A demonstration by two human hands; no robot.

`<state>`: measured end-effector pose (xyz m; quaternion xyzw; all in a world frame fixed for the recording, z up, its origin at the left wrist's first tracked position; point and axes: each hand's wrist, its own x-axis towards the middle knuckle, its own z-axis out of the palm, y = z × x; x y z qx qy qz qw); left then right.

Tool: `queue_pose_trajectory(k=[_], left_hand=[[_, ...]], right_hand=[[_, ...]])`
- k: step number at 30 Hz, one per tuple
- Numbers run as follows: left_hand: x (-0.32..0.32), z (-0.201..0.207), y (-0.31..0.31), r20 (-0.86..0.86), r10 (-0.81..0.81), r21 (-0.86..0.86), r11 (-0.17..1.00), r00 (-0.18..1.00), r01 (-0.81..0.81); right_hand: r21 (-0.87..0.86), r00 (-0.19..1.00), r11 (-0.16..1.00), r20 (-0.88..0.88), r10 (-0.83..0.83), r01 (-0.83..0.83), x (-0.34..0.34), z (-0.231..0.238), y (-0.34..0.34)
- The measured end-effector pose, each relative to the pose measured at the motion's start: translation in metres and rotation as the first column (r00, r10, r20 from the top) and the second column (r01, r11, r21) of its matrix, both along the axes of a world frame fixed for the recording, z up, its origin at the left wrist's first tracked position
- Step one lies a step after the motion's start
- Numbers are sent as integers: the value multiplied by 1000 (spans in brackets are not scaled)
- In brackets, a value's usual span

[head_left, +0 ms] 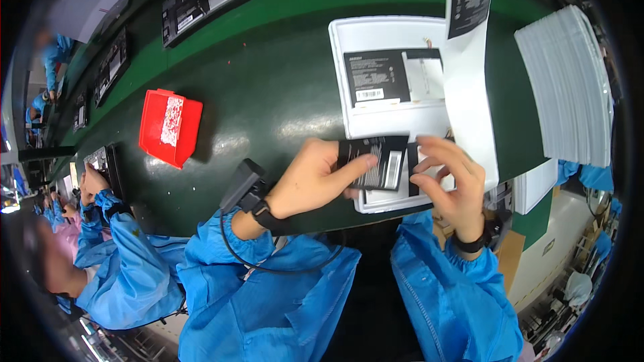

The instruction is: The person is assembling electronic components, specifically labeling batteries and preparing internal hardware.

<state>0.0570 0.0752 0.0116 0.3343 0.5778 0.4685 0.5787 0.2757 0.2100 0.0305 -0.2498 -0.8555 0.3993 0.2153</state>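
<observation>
My left hand is closed on a black printed label with a white barcode patch, thumb on top, holding it tilted over the near part of a white tray. Just right of the label, my right hand has curled fingers apart, with nothing visible in them. Beneath the hands, the tray's near compartment is mostly hidden. In its far compartment lies a flat battery pack, part black with print and part silver. A white backing strip with a black label hangs over the tray's right side.
A red bin stands on the dark green table left of my hands. Stacked white trays are at the right. Opened laptop bases line the far left side. Close on my left, a person in a blue smock works at the table.
</observation>
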Motion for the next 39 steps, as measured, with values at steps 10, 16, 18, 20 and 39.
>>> queue_pose_trajectory(k=[10,16,18,20,39], left_hand=[[-6,1,-13,-322,-308,-34,949,895,314],[-13,-32,-34,-779,177,316,940,601,133],[-13,-38,-34,-835,264,416,878,483,239],[-10,-41,-33,-852,277,437,843,445,312],[11,-43,-22,-946,204,311,785,250,536]], right_hand=[[-454,962,886,271,34,96,0,1,-17],[-631,899,640,307,-313,439,19,-26,-35],[-590,907,689,287,-309,422,14,-29,-37],[-589,906,690,297,-300,421,11,-31,-37],[-545,887,707,361,-287,450,5,-28,-35]])
